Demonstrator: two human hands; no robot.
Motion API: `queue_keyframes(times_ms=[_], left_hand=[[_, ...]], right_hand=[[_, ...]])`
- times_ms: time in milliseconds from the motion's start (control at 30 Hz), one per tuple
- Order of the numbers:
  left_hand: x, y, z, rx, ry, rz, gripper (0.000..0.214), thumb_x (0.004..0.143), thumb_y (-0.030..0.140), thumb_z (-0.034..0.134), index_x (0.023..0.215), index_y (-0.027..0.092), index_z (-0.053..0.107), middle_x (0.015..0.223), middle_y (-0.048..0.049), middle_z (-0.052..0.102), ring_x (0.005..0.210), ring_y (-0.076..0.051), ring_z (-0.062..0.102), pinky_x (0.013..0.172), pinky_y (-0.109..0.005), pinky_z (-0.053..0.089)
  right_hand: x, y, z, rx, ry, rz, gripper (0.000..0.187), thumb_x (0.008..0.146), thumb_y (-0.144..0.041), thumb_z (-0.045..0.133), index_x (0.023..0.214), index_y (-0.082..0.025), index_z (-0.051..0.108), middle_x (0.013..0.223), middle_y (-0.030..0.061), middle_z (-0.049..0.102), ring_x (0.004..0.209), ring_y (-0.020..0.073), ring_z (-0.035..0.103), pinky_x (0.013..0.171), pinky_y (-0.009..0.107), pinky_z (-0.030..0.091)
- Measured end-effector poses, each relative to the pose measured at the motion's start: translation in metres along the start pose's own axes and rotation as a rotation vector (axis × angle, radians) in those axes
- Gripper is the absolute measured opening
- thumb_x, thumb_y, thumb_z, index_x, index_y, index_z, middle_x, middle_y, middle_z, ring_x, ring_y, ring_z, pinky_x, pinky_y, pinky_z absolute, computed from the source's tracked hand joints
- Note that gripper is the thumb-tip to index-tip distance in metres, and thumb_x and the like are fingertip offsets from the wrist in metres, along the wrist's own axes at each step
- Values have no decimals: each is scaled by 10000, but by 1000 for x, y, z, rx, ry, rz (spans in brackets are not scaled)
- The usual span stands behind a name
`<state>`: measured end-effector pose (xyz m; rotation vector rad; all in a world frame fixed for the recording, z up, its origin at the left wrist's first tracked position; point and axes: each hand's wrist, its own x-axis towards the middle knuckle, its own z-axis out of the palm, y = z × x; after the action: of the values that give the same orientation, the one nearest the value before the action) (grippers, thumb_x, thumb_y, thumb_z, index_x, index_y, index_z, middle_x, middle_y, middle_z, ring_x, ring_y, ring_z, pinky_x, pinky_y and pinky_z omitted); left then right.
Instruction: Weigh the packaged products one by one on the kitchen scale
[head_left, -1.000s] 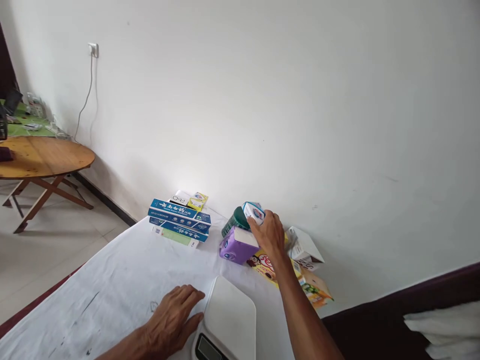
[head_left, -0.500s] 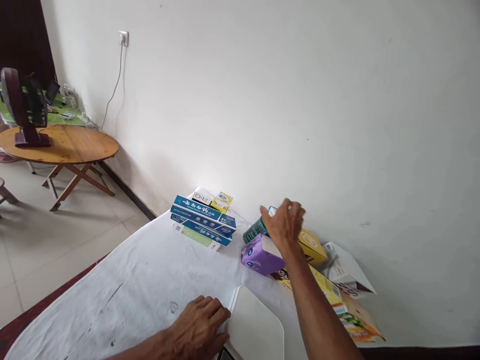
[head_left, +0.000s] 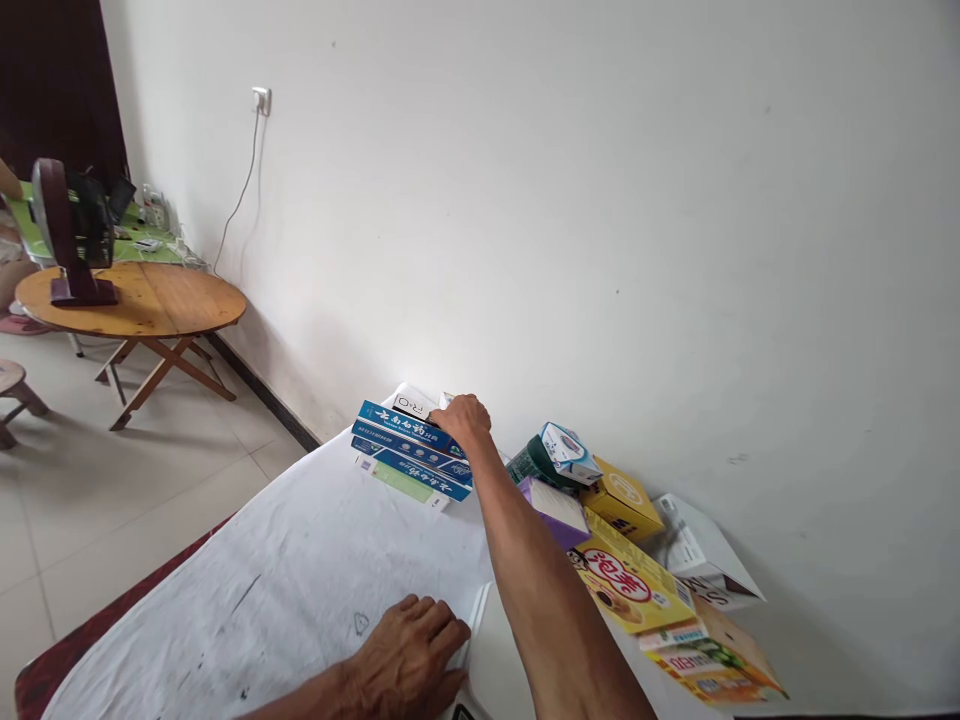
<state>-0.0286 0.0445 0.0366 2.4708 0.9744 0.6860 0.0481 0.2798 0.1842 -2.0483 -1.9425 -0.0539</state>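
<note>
My right hand (head_left: 466,420) is at the stack of blue toothpaste boxes (head_left: 401,430), its fingers closed around a small yellow box that they mostly hide. Beside that hand, a black-and-white box (head_left: 411,403) lies behind the stack. My left hand (head_left: 412,650) rests on the white cloth with bent fingers pressed to the left edge of a white kitchen scale (head_left: 491,640). My right forearm covers much of the scale. A small white-and-blue box (head_left: 570,452) lies on a dark green can (head_left: 534,460), behind a purple tissue pack (head_left: 556,512).
To the right stand a yellow box (head_left: 624,500), a yellow food carton (head_left: 634,575), a carton with vegetable pictures (head_left: 716,660) and a white box (head_left: 701,545) near the wall (head_left: 600,200). Farther left, a fan (head_left: 75,235) stands on a round wooden table (head_left: 172,300).
My right hand has moved left from above the can and tissue pack to the small yellow box by the toothpaste stack. The white-and-blue box now shows uncovered on the can. My left hand stays by the scale.
</note>
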Motion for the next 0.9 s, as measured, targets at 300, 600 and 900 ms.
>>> queue_keyframes(times_ms=[300,600,900], left_hand=[[-4,-2,-4,-29,48,7,261,939,192,605,1191,207,539,1091,-70,656,975,-257,635,856,-395,532],[-7,-14,3,-108,154,43,243,1019,190,439,1236,180,549,1058,-86,650,955,-230,655,839,-369,547],[-12,-15,5,-94,233,39,248,1017,217,453,1238,211,567,1035,-62,666,896,-199,684,803,-344,576]], right_hand=[[-80,57,-81,-23,11,111,558,909,-302,569,1379,-24,453,1329,264,600,1230,360,584,1017,436,469],[-277,164,-42,270,-12,80,687,879,-485,506,1488,-189,388,1442,154,560,1342,320,525,1097,483,442],[-330,167,-2,261,-5,32,631,847,-323,556,1460,-206,463,1294,130,650,1209,327,595,1009,492,515]])
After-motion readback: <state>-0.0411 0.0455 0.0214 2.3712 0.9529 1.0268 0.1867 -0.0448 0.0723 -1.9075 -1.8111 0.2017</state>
